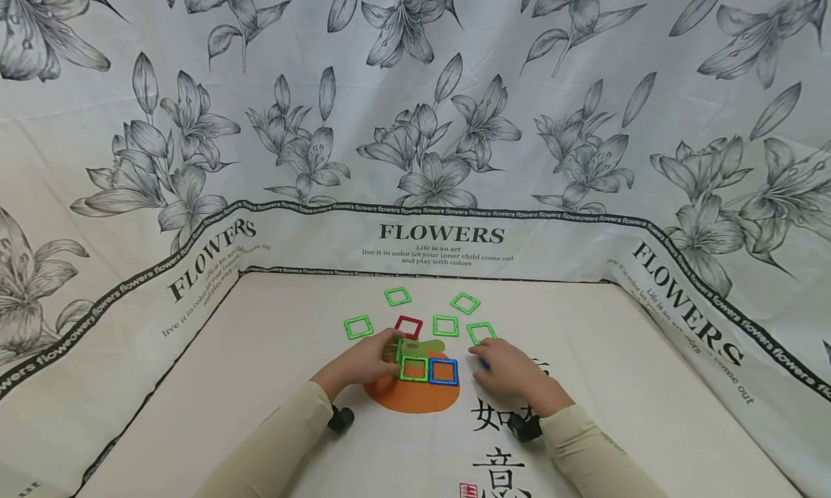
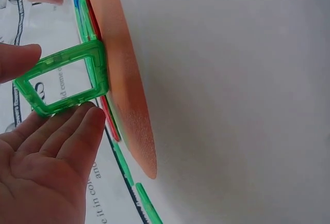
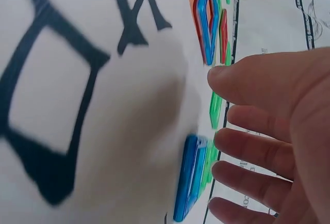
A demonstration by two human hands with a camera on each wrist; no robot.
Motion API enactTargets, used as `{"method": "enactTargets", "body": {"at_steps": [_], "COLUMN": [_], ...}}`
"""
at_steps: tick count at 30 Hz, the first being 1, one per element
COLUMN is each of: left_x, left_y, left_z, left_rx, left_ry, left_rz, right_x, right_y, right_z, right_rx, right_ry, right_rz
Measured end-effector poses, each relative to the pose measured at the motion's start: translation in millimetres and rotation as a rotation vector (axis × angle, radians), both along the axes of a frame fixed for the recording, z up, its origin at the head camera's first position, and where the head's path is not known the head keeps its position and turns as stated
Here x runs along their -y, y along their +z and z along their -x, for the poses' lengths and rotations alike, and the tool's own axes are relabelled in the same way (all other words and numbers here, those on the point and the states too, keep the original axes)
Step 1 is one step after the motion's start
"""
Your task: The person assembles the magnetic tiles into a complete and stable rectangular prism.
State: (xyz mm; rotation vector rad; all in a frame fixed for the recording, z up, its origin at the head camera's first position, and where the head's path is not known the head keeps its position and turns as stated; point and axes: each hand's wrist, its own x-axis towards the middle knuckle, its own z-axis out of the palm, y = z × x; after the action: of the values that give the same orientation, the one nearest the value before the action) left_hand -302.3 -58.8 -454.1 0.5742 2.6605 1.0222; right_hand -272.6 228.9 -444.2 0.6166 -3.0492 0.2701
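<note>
My left hand pinches a green square magnetic tile between thumb and fingers. This tile stands on edge by the left side of a flat green tile. A flat blue tile adjoins the flat green one on the right, and red edging shows beneath the pair in the wrist views. My right hand hovers close over the table, its fingers loosely extended and holding nothing. Just by those fingers lies another blue tile, partly hidden by the hand in the head view.
Behind the hands lie a red tile and several loose green tiles, one near the middle and another beside my right hand. The white cloth carries an orange print and black characters. A flowered curtain closes the back.
</note>
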Motion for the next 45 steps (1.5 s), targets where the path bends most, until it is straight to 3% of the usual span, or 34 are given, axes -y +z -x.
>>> {"method": "enactTargets", "body": {"at_steps": [19, 37, 45], "left_x": [1.2, 1.8, 1.8], "left_y": [-5.1, -1.6, -3.8], "left_z": [3.6, 4.1, 4.8], "left_rx": [0.033, 0.056, 0.063], "left_ry": [0.011, -0.001, 0.0], "left_rz": [-0.04, -0.057, -0.066], "right_x": [-20.3, -26.6, -26.8], "right_y": [-3.6, -7.4, -10.4], "right_z": [1.7, 8.8, 8.8], "right_rx": [-0.028, -0.076, -0.045], "right_ry": [-0.092, -0.073, -0.044], "right_rz": [-0.036, -0.083, -0.065]}}
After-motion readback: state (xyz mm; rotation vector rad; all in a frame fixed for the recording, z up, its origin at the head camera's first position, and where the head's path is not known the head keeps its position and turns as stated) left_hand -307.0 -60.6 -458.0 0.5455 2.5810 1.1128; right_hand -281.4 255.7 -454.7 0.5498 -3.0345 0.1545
